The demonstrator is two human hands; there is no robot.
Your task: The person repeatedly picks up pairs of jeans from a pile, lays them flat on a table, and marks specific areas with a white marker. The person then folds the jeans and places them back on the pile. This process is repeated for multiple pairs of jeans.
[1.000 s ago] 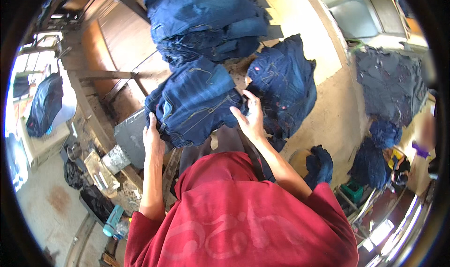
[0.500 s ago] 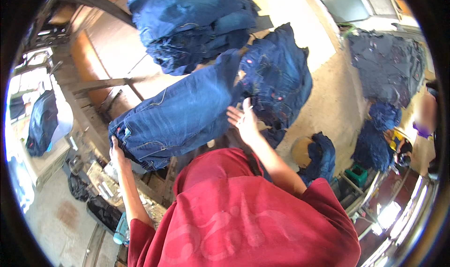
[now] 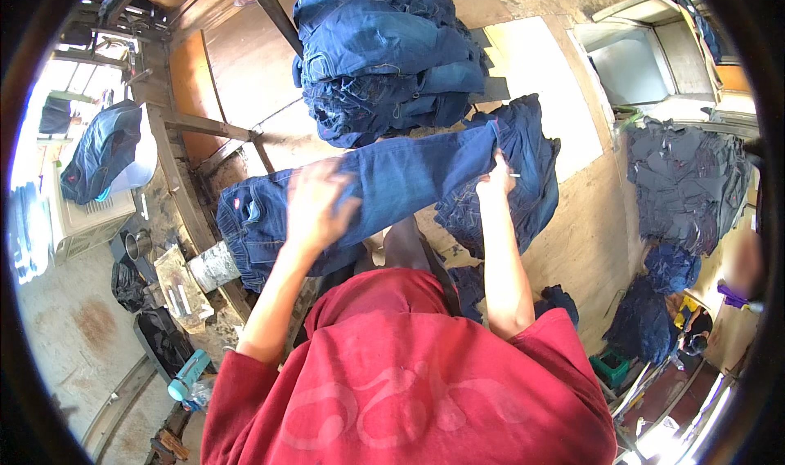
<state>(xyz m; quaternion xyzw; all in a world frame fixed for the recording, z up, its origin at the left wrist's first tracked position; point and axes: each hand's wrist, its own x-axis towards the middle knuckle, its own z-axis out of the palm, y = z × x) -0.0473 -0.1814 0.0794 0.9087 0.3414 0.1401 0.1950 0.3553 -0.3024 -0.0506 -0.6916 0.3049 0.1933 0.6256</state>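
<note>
A pair of dark blue jeans lies stretched sideways in front of me, waist at the left and leg end at the right. The waist end meets a pale, worn cylinder; I cannot tell whether it goes over it or just rests against it. My left hand is over the upper part of the jeans, blurred by motion, with its fingers apart. At the leg end, my right hand is closed on the fabric. A thin white stick pokes out from between its fingers.
A tall pile of folded jeans stands ahead. Another denim heap is just beyond my right hand. Dark grey garments lie at the far right, near a green crate. Wooden beams and a metal cup are at the left.
The jeans have shifted right and lie straighter. My left hand has left the waist edge and moved right over the fabric. My right hand, open before, has closed on the leg end.
</note>
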